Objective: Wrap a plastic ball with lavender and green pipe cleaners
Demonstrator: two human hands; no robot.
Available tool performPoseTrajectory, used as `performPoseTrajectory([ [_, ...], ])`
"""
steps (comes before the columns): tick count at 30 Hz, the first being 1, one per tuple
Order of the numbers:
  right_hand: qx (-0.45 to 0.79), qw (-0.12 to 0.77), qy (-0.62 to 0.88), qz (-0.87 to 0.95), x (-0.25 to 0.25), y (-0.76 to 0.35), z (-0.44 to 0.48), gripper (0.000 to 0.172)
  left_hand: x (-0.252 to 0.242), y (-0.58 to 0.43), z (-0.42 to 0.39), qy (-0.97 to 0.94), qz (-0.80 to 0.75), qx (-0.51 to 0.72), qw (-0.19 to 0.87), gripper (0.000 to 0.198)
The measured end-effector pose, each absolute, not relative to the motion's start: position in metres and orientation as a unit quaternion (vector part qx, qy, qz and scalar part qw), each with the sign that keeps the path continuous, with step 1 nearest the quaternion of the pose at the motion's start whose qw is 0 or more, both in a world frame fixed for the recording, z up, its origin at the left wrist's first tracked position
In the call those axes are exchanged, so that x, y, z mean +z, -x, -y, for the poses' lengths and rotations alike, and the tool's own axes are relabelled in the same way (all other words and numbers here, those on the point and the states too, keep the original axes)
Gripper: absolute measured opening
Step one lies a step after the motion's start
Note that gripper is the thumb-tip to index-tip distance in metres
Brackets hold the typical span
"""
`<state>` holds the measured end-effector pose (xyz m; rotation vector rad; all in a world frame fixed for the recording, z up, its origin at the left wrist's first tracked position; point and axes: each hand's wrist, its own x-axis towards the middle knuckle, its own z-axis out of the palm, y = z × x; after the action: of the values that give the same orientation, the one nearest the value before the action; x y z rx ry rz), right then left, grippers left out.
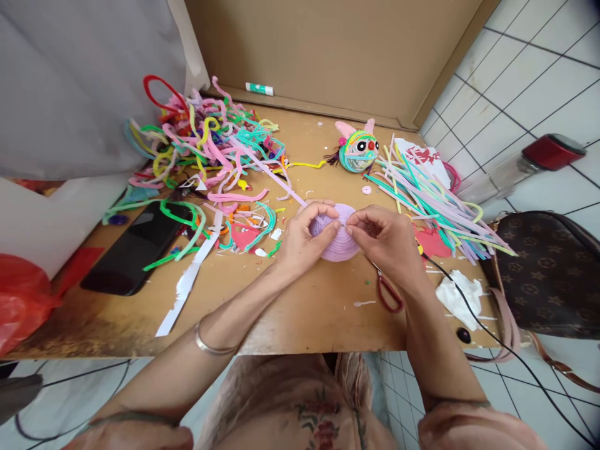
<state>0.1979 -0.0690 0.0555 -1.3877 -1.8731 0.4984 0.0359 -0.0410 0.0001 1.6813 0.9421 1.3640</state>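
A lilac ball (336, 245) wound from pipe cleaner sits between my two hands over the middle of the wooden table (300, 306). My left hand (307, 237) grips its left side with curled fingers. My right hand (387, 240) pinches the ball's upper right edge. A lilac pipe cleaner strand (272, 172) runs from the ball up and left towards a tangled pile. Part of the ball is hidden behind my fingers.
A tangle of coloured pipe cleaners (206, 144) lies at back left, a bundle of straight ones (431, 200) at right. A finished pipe-cleaner creature (357, 150) stands behind. Red-handled scissors (389, 294), a black phone (135, 247), a glue stick (259, 89), a brown bag (548, 275) surround.
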Motion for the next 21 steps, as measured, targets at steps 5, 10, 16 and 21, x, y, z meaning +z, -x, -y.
performPoseTrajectory([
  [5,0.120,0.319,0.531,0.775,0.065,-0.198,0.071,0.012,0.002,-0.036,0.042,-0.664,-0.366,0.530,0.381,0.011],
  [10,0.097,0.282,0.522,0.800,0.070,-0.201,0.070,0.014,0.002,-0.035,0.042,-0.668,-0.367,0.524,0.381,0.010],
  [16,0.067,0.208,0.531,0.819,0.081,-0.196,0.069,0.017,0.000,-0.036,0.040,-0.668,-0.357,0.527,0.386,0.010],
  [21,0.050,0.191,0.529,0.825,0.084,-0.196,0.066,0.017,0.002,-0.035,0.042,-0.666,-0.353,0.519,0.402,0.014],
])
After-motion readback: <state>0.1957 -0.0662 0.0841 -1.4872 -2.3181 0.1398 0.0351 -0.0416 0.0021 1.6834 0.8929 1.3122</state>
